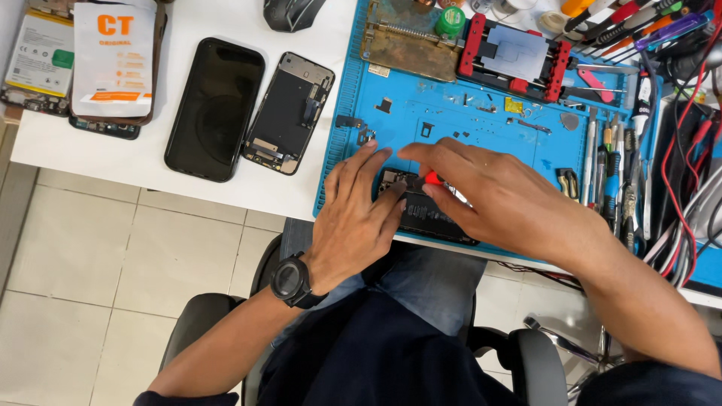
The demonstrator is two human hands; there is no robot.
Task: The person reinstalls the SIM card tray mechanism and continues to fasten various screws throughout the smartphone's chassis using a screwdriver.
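An opened phone body (pixel 429 214) lies at the near edge of a blue work mat (pixel 466 124). My left hand (pixel 357 218) rests flat on its left end, fingers spread, pressing it down. My right hand (pixel 496 199) reaches in from the right and pinches a small red-handled screwdriver (pixel 432 178) over the phone's upper left corner. The tool's tip is hidden by my fingers. A black watch sits on my left wrist.
On the white table (pixel 301 192) to the left lie a black phone screen (pixel 215 109), an opened phone frame (pixel 289 113) and boxed parts (pixel 113 64). A red and black clamp jig (pixel 515 56) stands at the mat's back. Tweezers and screwdrivers (pixel 609 162) line the right side, beside cables (pixel 688 173).
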